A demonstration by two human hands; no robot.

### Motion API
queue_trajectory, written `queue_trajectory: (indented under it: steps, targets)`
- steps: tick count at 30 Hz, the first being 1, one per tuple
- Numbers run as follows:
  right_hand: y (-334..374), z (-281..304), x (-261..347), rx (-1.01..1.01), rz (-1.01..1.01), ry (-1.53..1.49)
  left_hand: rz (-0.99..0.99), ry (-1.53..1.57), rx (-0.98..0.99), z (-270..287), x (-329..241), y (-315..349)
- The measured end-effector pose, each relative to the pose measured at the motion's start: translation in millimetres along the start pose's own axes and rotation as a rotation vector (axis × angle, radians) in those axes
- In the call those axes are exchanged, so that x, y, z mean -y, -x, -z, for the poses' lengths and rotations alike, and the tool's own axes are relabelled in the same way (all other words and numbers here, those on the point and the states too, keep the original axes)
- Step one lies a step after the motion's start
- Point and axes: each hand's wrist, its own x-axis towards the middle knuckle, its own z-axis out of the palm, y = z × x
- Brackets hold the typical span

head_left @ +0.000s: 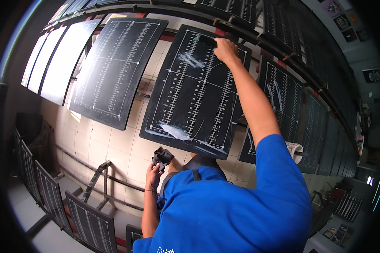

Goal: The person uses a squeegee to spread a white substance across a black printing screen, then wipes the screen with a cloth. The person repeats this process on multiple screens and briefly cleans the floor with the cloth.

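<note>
Right hand [225, 49] fingers clamped on the top edge of a black ruled panel [196, 90] on the wall rack, smears remaining near its bottom edge, left hand [154, 173] gripping a dark rag [162, 156].

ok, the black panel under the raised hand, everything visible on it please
The black panel is a flat, dark rectangular sheet with rounded corners, printed with white ruled scales and a border line. It leans tilted on a rack against the tiled wall, between similar panels. White smears mark its upper middle and lower left edge. The right hand presses a small dark object against its top edge. The left hand holds a dark cloth just below its bottom edge, not clearly touching.
</note>
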Motion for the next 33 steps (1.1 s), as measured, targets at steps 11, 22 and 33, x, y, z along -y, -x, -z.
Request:
queue_trajectory:
  steps: [11, 22, 33]
  targets:
    - [175, -41, 142, 0.049, 0.439, -0.096, 0.025, -0.035, 0.162, -20, -9, 5]
    - [324, -6, 155, 0.098, 0.471, -0.133, 0.102, -0.087, 0.465, -43, -28, -18]
    - [352, 27, 166, 0.167, 0.059, -0.149, 0.112, -0.064, 0.498, -25, -35, -21]
